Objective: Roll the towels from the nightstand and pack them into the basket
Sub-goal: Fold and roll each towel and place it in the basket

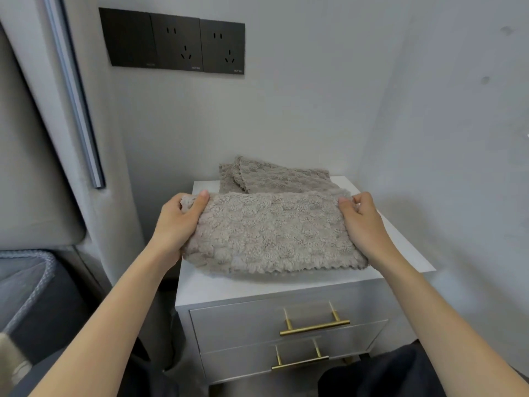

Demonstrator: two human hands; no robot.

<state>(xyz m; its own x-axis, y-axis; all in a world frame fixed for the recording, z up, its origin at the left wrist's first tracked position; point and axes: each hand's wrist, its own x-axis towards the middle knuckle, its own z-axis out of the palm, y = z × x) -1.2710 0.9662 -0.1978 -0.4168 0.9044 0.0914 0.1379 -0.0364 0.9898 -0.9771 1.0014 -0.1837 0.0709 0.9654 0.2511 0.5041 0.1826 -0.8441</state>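
A fluffy beige towel (pixel 272 233) lies folded across the top of the white nightstand (pixel 257 290). My left hand (pixel 179 219) grips its left end, thumb on top. My right hand (pixel 362 222) grips its right end the same way. Behind it, against the wall, lies a second beige towel (pixel 274 176), loosely folded and partly hidden by the front one. At the lower left edge a grey mesh-rimmed basket (pixel 34 279) shows in part; a bit of beige cloth (pixel 11 356) shows below it.
The nightstand has two drawers with brass handles (pixel 315 328) and stands in a corner between two pale walls. Black wall sockets (pixel 174 41) sit above it. A grey padded headboard (pixel 34 167) stands on the left. My dark-clothed knee (pixel 380 373) is under the right arm.
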